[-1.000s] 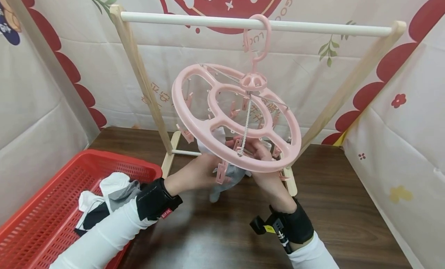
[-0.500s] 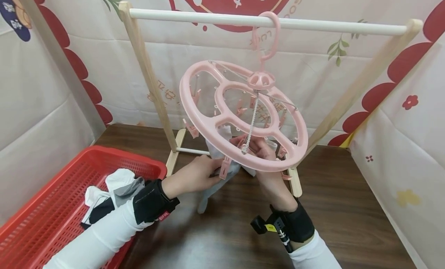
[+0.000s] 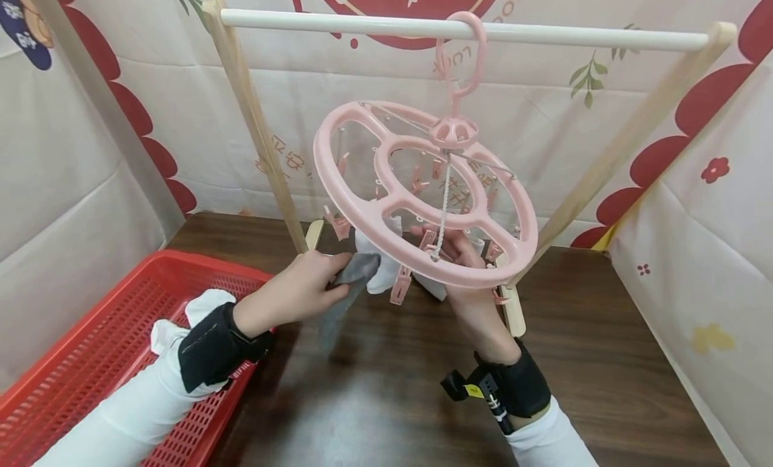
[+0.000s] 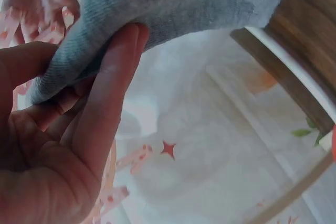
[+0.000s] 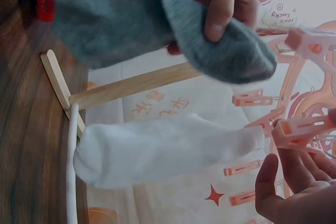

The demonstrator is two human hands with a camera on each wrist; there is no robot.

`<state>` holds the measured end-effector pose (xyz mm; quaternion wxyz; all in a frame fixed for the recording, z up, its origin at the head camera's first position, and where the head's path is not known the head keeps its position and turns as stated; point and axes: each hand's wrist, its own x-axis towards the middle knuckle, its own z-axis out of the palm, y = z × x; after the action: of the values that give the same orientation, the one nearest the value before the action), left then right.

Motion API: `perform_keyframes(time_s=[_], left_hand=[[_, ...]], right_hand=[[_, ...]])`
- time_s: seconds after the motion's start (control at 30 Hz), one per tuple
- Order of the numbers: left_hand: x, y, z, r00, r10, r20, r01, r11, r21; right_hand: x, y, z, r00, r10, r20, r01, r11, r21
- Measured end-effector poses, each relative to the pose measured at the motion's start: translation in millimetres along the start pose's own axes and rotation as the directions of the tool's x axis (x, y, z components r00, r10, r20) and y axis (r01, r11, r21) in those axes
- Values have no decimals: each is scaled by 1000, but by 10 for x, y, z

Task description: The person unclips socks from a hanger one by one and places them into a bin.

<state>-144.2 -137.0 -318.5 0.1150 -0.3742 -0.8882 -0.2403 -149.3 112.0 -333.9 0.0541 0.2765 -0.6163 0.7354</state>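
In the head view my left hand [image 3: 298, 289] pinches a grey sock [image 3: 357, 269] to the left of the pink drying hanger [image 3: 356, 219]. The sock's fabric [image 4: 173, 3] folds between thumb and fingers in the left wrist view. My right hand [image 3: 464, 251] is under the hanger's front rim, partly hidden by it. In the right wrist view its fingers hold a pink clothes peg [image 5: 304, 129]. A white sock [image 5: 163, 153] hangs beside that hand, from another peg. A pale cloth [image 3: 430, 287] hangs below the rim near the right hand.
The hanger hooks over a white rail [image 3: 580, 36] on a wooden frame [image 3: 256, 128]. More pegs [image 3: 400, 286] dangle from the ring. A red basket [image 3: 36, 380] with white socks [image 3: 208, 304] stands left on the brown table [image 3: 386, 400].
My left hand has moved left and away from the hanger, carrying the grey sock with it. My right hand stays under the rim. The white sock is more exposed to view.
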Motion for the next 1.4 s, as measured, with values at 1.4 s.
perform_keyframes(time_s=[1.4], left_hand=[[-997,-469,-801,955,-278,-103,296,915,275]], right_hand=[[-123,168,-377,957,-139,-256,-32,823,-567]])
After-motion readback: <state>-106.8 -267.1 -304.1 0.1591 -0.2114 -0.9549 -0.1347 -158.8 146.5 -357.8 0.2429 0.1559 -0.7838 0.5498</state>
